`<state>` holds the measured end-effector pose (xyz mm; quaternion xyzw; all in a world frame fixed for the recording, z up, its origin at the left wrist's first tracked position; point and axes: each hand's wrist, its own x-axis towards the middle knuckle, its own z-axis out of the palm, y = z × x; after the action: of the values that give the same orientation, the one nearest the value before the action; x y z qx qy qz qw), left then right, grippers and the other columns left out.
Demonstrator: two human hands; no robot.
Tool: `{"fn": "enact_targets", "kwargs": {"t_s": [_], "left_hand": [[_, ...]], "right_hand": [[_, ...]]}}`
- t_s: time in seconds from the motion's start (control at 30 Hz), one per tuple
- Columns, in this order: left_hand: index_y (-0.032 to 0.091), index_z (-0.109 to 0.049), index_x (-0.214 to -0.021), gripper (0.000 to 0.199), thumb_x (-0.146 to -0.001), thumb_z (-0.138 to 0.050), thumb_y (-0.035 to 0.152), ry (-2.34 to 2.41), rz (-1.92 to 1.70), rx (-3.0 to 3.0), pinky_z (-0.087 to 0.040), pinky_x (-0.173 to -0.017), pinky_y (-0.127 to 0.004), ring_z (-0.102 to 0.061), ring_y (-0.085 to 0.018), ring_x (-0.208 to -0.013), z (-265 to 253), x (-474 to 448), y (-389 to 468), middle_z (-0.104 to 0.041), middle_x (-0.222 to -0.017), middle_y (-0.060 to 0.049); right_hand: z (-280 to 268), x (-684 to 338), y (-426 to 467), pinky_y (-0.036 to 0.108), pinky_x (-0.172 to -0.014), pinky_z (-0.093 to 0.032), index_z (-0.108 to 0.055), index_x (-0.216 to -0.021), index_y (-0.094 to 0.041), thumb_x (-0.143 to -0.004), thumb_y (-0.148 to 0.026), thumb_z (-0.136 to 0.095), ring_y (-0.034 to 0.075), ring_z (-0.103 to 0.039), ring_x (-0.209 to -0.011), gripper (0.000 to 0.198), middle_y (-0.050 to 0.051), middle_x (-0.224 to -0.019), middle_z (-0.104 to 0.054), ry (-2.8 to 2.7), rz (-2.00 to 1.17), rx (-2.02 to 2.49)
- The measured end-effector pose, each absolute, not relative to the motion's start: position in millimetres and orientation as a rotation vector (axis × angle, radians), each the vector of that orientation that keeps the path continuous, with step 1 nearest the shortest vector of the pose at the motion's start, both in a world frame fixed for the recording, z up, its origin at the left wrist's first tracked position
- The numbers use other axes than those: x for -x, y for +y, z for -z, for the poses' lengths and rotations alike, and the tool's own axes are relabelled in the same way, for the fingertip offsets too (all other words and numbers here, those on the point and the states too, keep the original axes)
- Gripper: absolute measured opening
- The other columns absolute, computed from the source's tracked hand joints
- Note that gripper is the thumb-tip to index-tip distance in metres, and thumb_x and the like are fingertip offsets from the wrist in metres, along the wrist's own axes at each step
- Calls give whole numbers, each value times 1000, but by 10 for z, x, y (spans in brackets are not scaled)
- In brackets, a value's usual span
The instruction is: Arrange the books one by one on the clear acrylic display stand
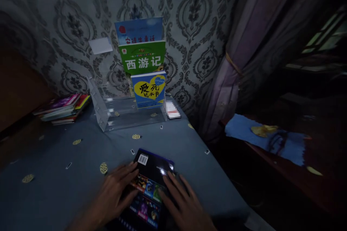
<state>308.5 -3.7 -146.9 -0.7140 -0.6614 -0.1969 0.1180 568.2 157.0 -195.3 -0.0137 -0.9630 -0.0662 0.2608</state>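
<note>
A dark book (pixel 151 173) lies on the table in front of me, with a white barcode and rows of small colourful pictures on its upper face. My left hand (pixel 116 187) rests at its left side, fingers stretched out and thumb apart over the cover. On the right side of the cover lies my right hand (pixel 184 198), its fingers spread. The lower end of the book is cut off by the frame. Beyond it stands a clear tiered book rack (pixel 99 110), holding a blue book (pixel 139 30), a green book (pixel 143 57) and a blue-and-yellow book (pixel 149 90).
Several stacked books (pixel 63 108) lie at the left. A blurred-out white object (pixel 172 110) is beside the rack. The table (pixel 54 187) has a patterned blue cloth and ends at the right. Past that edge are a tied curtain (pixel 222 86) and a blue cloth (pixel 241 129).
</note>
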Motion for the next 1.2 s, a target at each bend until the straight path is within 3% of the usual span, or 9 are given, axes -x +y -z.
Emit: {"fn": "enact_targets", "kwargs": {"t_s": [0.1, 0.2, 0.27, 0.43, 0.53, 0.67, 0.8, 0.97, 1.2], "left_hand": [[31, -53, -146, 49, -99, -57, 43, -1968, 626, 2095, -60, -98, -41, -67, -25, -124, 1544, -3050, -48, -65, -142, -6], [32, -60, -140, 43, -99, -57, 44, -2047, 731, 2119, -60, -99, -40, -66, -25, -125, 1556, -2999, -61, -65, -141, -5], [34, -66, -133, 36, -99, -56, 45, -2166, 838, 2158, -58, -102, -40, -66, -25, -126, 1493, -2955, -58, -66, -141, -3], [33, -74, -122, 41, -102, -45, 53, -2644, 1332, 2103, -45, -116, -46, -60, -27, -132, 1163, -2841, 68, -67, -139, -1], [27, -74, -124, 50, -98, -47, 60, -2785, 1766, 1956, -41, -119, -48, -59, -31, -133, 995, -2794, 223, -69, -137, -5], [25, -74, -124, 60, -88, -56, 70, -2711, 1943, 1917, -47, -111, -44, -63, -33, -124, 932, -2789, 422, -73, -128, -7], [23, -69, -129, 65, -86, -60, 70, -2724, 1928, 1831, -49, -108, -43, -63, -32, -120, 985, -2881, 595, -73, -125, -8], [20, -71, -116, 60, -88, -57, 71, -2730, 2005, 1712, -51, -103, -44, -64, -30, -112, 1004, -2981, 848, -74, -111, -7], [14, -71, -111, 77, -76, -63, 81, -2712, 2210, 1586, -57, -68, -32, -67, -26, -90, 896, -2822, 1076, -74, -99, -9]], "right_hand": [[1954, -5571, 1480, 44, -101, -56, -64, -133, -25, -97, -32, -60, 28, -60, -131, 38, 10, -136, -69, -2479, 230, 16], [1918, -5518, 1498, 41, -96, -59, -66, -130, -26, -99, -27, -56, 25, -66, -123, 32, 6, -129, -73, -2428, 197, -11], [1832, -5524, 1555, 40, -91, -62, -66, -130, -26, -100, -34, -58, 26, -68, -121, 33, 6, -129, -74, -2459, 120, -43], [1312, -5537, 1737, 35, -102, -58, -68, -132, -23, -99, -38, -60, 25, -63, -130, 37, 11, -133, -71, -2533, -482, 61], [983, -5437, 1870, 38, -101, -58, -70, -130, -26, -100, -37, -55, 24, -68, -120, 35, 11, -128, -73, -2405, -918, 325], [819, -5195, 2098, 37, -87, -60, -75, -117, -22, -97, -47, -54, 26, -74, -99, 38, 9, -105, -79, -2166, -1216, 530], [843, -5015, 2274, 34, -75, -59, -73, -95, -20, -95, -54, -52, 23, -70, -79, 40, 4, -84, -75, -2051, -1209, 594], [805, -4879, 2410, 33, -69, -54, -65, -79, -21, -97, -55, -49, 21, -65, -74, 41, 4, -78, -70, -2063, -1234, 578], [732, -4520, 2682, 27, -62, -46, -62, -79, -19, -95, -62, -48, 17, -56, -68, 48, 0, -71, -62, -2034, -1280, 512]]}}
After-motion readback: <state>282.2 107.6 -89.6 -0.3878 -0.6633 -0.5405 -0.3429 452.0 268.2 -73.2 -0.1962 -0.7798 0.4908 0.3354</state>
